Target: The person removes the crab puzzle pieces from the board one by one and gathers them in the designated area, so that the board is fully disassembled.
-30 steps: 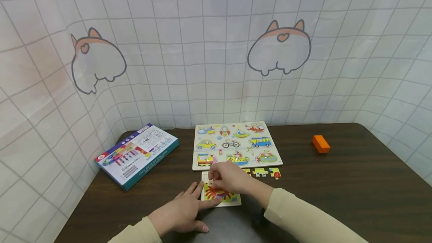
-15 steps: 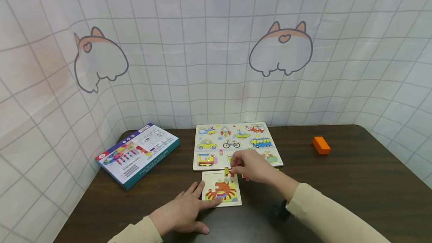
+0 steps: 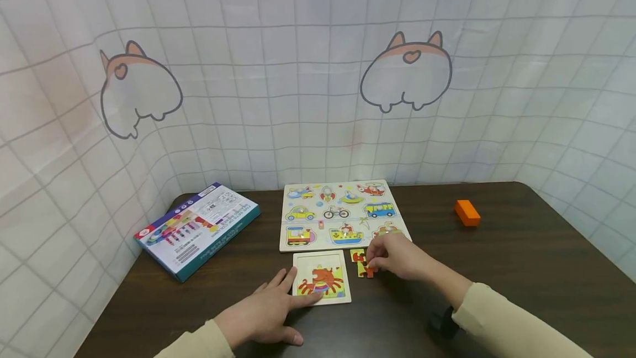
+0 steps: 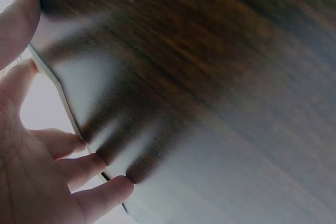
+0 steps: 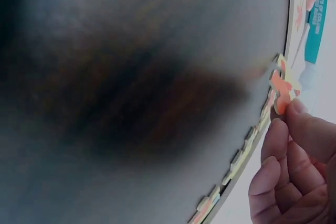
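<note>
In the head view, a small crab jigsaw tray [image 3: 307, 264] lies in front of me, its lower part filled with the crab picture and its upper part bare. My left hand [image 3: 265, 312] rests with fingers spread on the tray's left and lower edges. Right of the tray, my right hand [image 3: 401, 257] pinches a red and yellow jigsaw piece [image 5: 282, 90] between thumb and fingertip. Another jigsaw piece [image 3: 356, 254] lies just beyond it. More loose pieces [image 5: 237, 162] line up along the larger board's edge in the right wrist view, hidden behind my hand in the head view.
Behind the tray lies a large vehicle peg puzzle board [image 3: 343, 203]. A flat toy box [image 3: 199, 231] lies at the left, and an orange block [image 3: 467, 212] at the right on the dark wooden table [image 3: 502, 269]. A white gridded cloth [image 3: 318, 98] hangs behind.
My right hand has moved right from over the tray to beside it, with a jigsaw piece in its fingertips since half a second ago. The left hand stays on the tray.
</note>
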Tool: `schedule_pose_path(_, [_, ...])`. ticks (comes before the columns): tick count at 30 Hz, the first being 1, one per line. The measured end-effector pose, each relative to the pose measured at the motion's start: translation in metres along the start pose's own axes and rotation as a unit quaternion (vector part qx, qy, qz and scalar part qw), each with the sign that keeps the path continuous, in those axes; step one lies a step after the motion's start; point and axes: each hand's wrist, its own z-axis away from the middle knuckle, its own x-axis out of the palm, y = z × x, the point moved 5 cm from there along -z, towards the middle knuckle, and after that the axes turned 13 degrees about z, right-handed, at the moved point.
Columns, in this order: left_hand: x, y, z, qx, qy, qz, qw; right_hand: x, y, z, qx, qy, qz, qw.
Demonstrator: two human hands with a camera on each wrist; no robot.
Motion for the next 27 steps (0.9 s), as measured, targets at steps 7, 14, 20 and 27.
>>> schedule_pose_path(7, [-0.001, 0.001, 0.006, -0.012, -0.005, 0.003, 0.9999, 0.009, -0.006, -0.002, -0.023, -0.015, 0.001, 0.9996])
schedule_pose_path(14, [-0.012, 0.024, 0.018, -0.022, -0.007, 0.022, 0.9995, 0.008, -0.006, -0.001, -0.032, -0.002, 0.031, 0.9990])
schedule_pose_path(20, [-0.021, 0.039, 0.026, -0.028, -0.004, 0.015, 0.9995, 0.006, -0.002, 0.003, -0.029, -0.020, 0.033, 0.9989])
schedule_pose_path(27, [-0.016, 0.029, 0.017, -0.023, -0.012, 0.016, 0.9995, 0.009, -0.002, 0.005, -0.020, -0.038, 0.051, 0.9978])
